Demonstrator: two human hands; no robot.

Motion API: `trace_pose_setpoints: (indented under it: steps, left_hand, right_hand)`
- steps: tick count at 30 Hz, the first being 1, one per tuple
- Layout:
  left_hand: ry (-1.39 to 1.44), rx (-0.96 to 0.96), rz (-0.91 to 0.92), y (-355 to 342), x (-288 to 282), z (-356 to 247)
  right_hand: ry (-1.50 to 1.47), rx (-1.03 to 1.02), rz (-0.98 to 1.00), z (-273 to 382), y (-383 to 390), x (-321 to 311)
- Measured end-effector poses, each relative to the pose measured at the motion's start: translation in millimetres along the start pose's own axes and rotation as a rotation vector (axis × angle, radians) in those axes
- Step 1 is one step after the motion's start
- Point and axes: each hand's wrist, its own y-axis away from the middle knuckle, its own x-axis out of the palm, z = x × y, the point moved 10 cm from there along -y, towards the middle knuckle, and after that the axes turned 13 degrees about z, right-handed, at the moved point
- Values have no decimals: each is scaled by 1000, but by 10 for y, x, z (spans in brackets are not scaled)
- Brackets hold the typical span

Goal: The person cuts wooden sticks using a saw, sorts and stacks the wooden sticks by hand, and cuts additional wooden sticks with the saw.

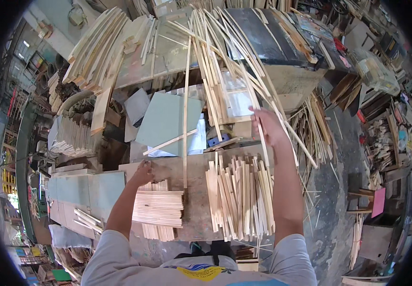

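Note:
My right hand point(268, 125) is closed on a long, pale thin wooden strip point(262, 140) among the long strips that slope down from the back worktop. My left hand point(142, 174), fingers apart and slightly curved, is over the near board point(191, 169), just above a neat crosswise stack of short wooden pieces point(158, 207) and holding nothing. To the right of that stack lies a looser pile of short upright-lying strips point(239, 195). A pale green-grey sheet point(165, 124) lies beyond my left hand, crossed by single strips.
The back worktop point(139, 57) carries curved stacks of boards point(91, 47) and a dark panel point(272, 43). A pale panel point(86, 190) extends at the left. Leaning offcuts point(313, 119) crowd the right, beside the floor point(330, 205); a pink board point(377, 200) stands farther right.

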Motion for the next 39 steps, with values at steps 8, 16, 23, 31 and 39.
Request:
trace_pose_setpoints:
  steps: [8, 16, 23, 31, 39]
  left_hand:
    - [805, 83, -613, 181, -875, -1257]
    - [1710, 401, 257, -391, -909, -3547]
    - [1685, 404, 324, -636, -723, -3641]
    - [1763, 442, 446, -382, -878, -3929]
    - [1814, 566, 391, -25, -1531, -3549]
  right_hand:
    - [-65, 83, 106, -438, 22, 929]
    - [951, 14, 60, -216, 51, 802]
    - [1800, 163, -976, 54, 879, -1468]
    - [672, 115, -218, -141, 597, 36]
    - [1109, 94, -178, -113, 790, 1351]
